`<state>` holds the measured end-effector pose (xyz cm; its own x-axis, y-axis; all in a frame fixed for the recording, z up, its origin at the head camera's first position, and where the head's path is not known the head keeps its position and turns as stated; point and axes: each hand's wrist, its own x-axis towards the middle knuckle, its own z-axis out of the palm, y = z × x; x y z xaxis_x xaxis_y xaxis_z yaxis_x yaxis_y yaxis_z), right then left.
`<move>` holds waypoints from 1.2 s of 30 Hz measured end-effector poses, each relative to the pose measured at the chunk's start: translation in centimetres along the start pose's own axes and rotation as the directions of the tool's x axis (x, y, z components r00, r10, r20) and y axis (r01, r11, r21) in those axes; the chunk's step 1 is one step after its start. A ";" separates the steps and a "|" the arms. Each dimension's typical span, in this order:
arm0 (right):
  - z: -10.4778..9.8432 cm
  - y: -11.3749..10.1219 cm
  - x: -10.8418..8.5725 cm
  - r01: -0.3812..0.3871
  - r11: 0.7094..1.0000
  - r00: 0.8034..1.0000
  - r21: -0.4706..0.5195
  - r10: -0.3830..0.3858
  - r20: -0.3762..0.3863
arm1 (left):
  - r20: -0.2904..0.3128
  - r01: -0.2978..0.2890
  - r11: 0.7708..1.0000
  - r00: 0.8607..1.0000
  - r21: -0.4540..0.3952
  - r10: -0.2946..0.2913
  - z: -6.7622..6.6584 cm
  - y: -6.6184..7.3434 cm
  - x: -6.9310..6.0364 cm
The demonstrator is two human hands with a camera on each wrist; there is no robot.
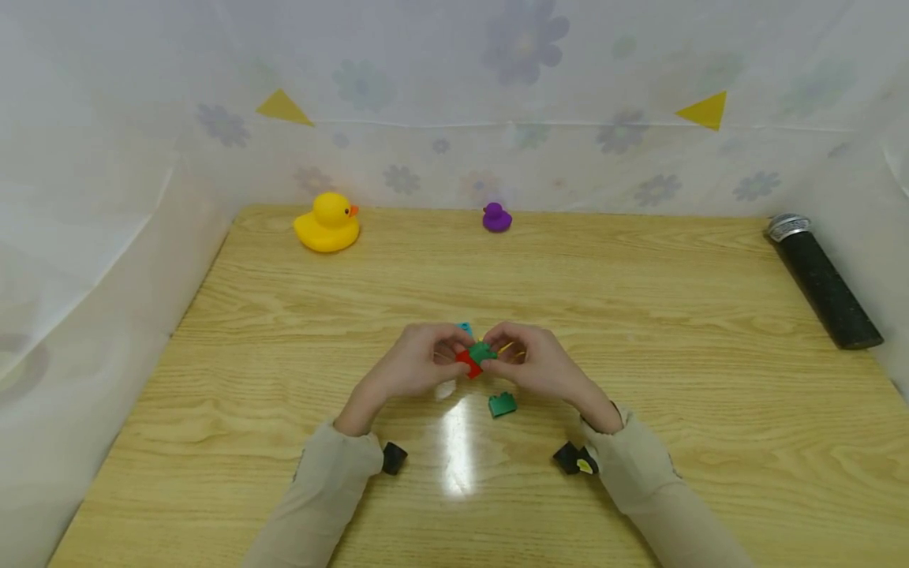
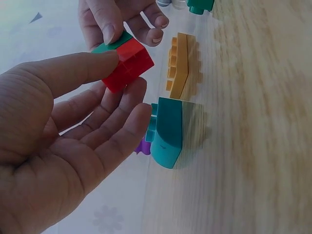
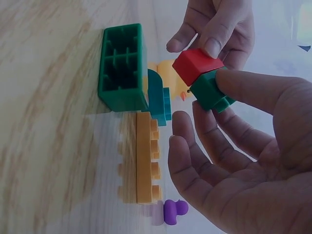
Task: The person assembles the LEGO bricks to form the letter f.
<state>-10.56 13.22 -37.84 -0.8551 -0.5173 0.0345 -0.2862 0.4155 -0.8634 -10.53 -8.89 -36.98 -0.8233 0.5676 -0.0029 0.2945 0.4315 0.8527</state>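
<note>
Over the middle of the table, the left hand (image 1: pixel 415 361) pinches a red toy brick (image 2: pixel 129 66) between thumb and fingers. Facing it, the right hand (image 1: pixel 537 363) pinches a small green toy brick (image 3: pixel 207 91) the same way. In the right wrist view the two bricks touch, side against side. A larger green brick (image 1: pixel 502 405) lies nearer the person, its hollow underside showing in the right wrist view. Just beyond the hands are a teal brick with a rounded end (image 2: pixel 166 134) and a long orange-yellow brick (image 3: pixel 144 156), mostly hidden by the hands in the head view.
A yellow rubber duck (image 1: pixel 328 225) stands at the table's back left, and a small purple duck (image 1: pixel 496 218) at the back middle. Along the right edge lies a black microphone (image 1: pixel 824 276). Behind the wooden table (image 1: pixel 639 284) hangs a flowered white curtain (image 1: pixel 440 71).
</note>
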 end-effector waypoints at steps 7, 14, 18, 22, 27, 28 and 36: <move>0.1 -0.3 -0.1 0.015 1.000 1.000 -0.021 -0.015 0.011 | 0.011 -0.024 1.000 1.000 0.011 0.024 0.1 -0.3 0.1; 0.1 -0.4 -0.2 0.003 1.000 0.999 -0.021 -0.002 0.039 | 0.037 -0.020 0.995 0.999 0.100 0.016 0.3 -0.4 0.1; 0.1 -0.3 -0.2 0.008 1.000 0.999 -0.021 -0.007 0.046 | 0.047 -0.039 0.994 0.998 0.101 0.034 0.5 -0.4 0.2; 0.1 -0.2 -0.2 0.015 1.000 0.998 -0.020 -0.014 0.054 | 0.051 -0.032 0.995 0.998 0.095 0.028 0.6 -0.3 0.1; 0.1 -0.1 -0.1 0.012 1.000 0.998 -0.024 -0.011 0.059 | 0.064 -0.027 0.995 0.998 0.096 0.021 0.6 -0.3 0.1; 0.1 -0.1 -0.1 0.010 1.000 0.998 -0.024 -0.008 0.060 | 0.069 -0.033 0.995 0.997 0.094 0.027 0.7 -0.4 0.1; 0.2 -0.1 -0.1 -0.006 1.000 0.997 -0.017 0.007 0.075 | 0.088 -0.028 0.995 0.996 0.100 0.019 0.8 -0.4 0.2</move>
<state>-10.33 13.08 -37.90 -0.8225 -0.5686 -0.0094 -0.2884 0.4313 -0.8549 -10.45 -8.45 -37.76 -0.7713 0.6356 -0.0326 0.3646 0.4833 0.7959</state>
